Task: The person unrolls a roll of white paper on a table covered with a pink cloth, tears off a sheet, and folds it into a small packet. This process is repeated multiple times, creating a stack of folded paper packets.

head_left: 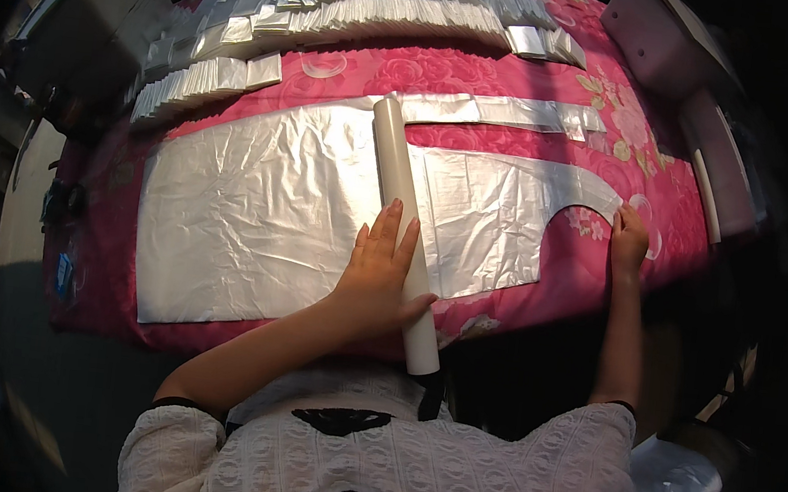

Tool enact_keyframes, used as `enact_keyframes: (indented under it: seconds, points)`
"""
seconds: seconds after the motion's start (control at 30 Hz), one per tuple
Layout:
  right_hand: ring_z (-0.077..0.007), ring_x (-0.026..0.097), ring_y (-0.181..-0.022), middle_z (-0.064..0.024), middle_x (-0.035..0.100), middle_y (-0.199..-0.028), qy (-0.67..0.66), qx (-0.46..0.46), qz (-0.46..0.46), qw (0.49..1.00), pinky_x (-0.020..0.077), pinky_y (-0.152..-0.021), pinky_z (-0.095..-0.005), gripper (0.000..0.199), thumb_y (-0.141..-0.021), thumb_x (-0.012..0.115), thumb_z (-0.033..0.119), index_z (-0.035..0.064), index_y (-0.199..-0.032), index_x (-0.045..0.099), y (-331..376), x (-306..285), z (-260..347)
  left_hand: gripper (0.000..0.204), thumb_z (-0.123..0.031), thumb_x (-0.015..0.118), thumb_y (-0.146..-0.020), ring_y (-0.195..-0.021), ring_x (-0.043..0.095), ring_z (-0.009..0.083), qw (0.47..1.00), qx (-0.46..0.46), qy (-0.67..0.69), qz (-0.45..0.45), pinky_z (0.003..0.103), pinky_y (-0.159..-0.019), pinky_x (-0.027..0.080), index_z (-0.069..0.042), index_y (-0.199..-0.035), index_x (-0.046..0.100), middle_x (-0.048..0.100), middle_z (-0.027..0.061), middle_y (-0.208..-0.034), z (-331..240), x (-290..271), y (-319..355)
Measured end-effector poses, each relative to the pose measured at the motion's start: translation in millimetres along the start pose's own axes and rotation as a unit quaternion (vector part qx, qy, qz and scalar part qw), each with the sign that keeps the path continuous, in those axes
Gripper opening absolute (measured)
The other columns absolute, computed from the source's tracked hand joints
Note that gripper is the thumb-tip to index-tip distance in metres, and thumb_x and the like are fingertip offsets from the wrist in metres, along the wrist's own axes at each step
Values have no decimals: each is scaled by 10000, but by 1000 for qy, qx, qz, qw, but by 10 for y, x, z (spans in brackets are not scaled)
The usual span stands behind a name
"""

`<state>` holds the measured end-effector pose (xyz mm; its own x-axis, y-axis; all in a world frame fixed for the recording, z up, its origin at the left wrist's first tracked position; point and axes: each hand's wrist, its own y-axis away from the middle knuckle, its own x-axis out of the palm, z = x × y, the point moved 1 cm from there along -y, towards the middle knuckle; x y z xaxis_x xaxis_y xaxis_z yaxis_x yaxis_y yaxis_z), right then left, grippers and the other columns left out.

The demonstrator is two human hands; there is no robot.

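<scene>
A silvery-white plastic bag with handle loops (243,221) is spread flat and slightly wrinkled across the table. Over its middle lies a long white tube (395,150), running from the far edge of the bag to the near table edge. My left hand (374,273) rests on the tube with its fingers stretched out and the thumb across its near part. At the right, my right hand (630,240) is closed on the end of one handle of the bag. The other handle strip stretches along the far side.
Rows of small folded silvery packets (389,20) line the far side of the pink floral tablecloth (489,73). Grey boxes stand at the far left (92,13) and far right (671,35). More silvery plastic (676,487) lies low at my right.
</scene>
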<state>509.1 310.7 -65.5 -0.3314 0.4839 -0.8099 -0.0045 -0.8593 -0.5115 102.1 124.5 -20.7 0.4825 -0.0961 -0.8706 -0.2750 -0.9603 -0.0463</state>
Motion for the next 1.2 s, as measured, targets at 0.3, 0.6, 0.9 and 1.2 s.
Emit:
enact_keyframes:
  seconds: [0.3, 0.6, 0.9, 1.2]
  points:
    - [-137, 557, -543, -44, 619, -711, -225, 26, 88, 970, 436, -507, -270, 114, -764, 650, 94, 31, -773, 556, 230, -392, 1725, 739, -322, 602, -827, -1257, 340, 331, 961, 17, 273, -29, 415, -999, 336, 45, -1353, 235, 285, 272, -1353, -1, -74, -43]
    - [-259, 607, -835, -130, 600, -974, -433, -314, 279, 797, 494, -693, -346, 362, -711, 733, 217, 32, -978, 572, 1119, -836, 3325, 234, -190, 583, -853, -784, 634, 184, 762, -235, 563, 218, 284, -682, 513, 24, -941, 620, 642, 115, -866, 656, -836, 216]
    - [-322, 624, -613, -157, 613, -640, -112, -41, 446, 887, 493, -587, -405, 488, -730, 644, 499, 13, -760, 614, 1519, -701, 2894, 186, -81, 541, -827, -797, 636, 182, 784, -376, 479, 119, 274, -668, 503, 55, -942, 595, 649, 121, -877, 2044, -1408, 1147]
    - [-340, 626, -656, -189, 621, -676, -159, 5, 491, 856, 497, -619, -414, 445, -767, 604, 452, 8, -757, 637, 1502, -701, 2888, 141, -30, 581, -754, -620, 597, 122, 888, -403, 175, 135, 243, -546, 452, 45, -867, 619, 647, 106, -759, 2429, -1743, 1378]
